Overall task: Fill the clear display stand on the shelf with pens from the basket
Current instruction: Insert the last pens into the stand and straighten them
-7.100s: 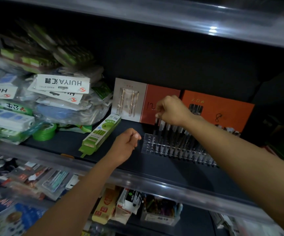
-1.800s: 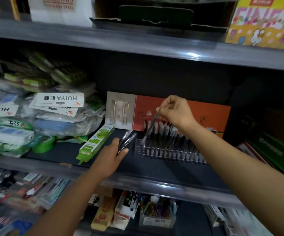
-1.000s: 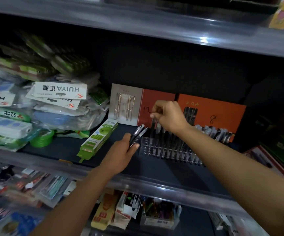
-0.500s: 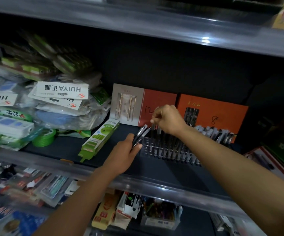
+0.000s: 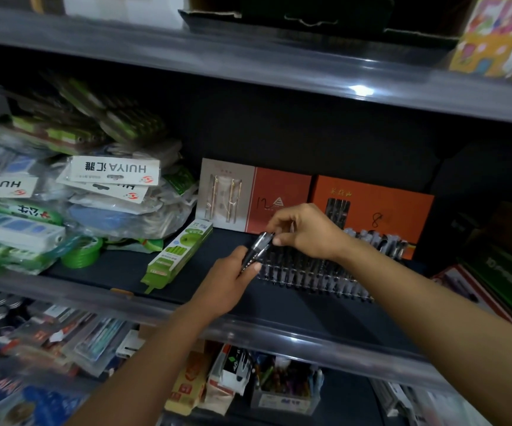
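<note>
The left hand grips a few dark, clear-capped pens just left of the clear plastic display stand, which stands on the dark shelf holding upright pens. The right hand pinches the top end of one held pen.

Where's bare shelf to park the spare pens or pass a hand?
Bare strip between green box and clear stand, beneath the left hand; another along the shelf lip before the stand. Crowded: packet pile left, orange boxes behind.
</note>
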Action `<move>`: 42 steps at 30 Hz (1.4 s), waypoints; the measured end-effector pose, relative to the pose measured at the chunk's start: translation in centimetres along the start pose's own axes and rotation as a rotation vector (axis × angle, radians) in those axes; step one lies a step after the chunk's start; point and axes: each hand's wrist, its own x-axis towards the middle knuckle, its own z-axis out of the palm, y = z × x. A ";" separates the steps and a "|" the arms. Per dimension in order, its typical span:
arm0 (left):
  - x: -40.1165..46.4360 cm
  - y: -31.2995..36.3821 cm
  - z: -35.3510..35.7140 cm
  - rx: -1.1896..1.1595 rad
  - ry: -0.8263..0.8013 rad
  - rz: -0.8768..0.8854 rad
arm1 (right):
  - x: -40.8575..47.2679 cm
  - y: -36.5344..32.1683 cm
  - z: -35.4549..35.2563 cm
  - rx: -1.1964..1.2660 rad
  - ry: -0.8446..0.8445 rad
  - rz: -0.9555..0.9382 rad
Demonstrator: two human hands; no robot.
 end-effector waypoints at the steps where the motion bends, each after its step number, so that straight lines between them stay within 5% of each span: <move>1: 0.0 0.2 0.0 -0.004 -0.002 0.008 | -0.1 -0.1 0.0 -0.009 0.004 0.007; 21: -0.6 0.8 -0.7 0.058 0.031 0.029 | -0.5 -1.3 -0.9 -0.258 -0.003 -0.091; 31: -0.6 0.8 -1.3 -0.007 0.035 -0.003 | -1.0 -1.3 -0.6 -0.652 0.029 -0.445; 38: -0.8 -0.5 -2.3 -0.007 0.068 -0.069 | -1.1 0.3 -2.0 -0.549 0.105 -0.280; 42: -0.6 -0.7 -2.4 -0.067 0.130 -0.111 | -1.2 -0.1 -1.9 -0.203 0.150 -0.023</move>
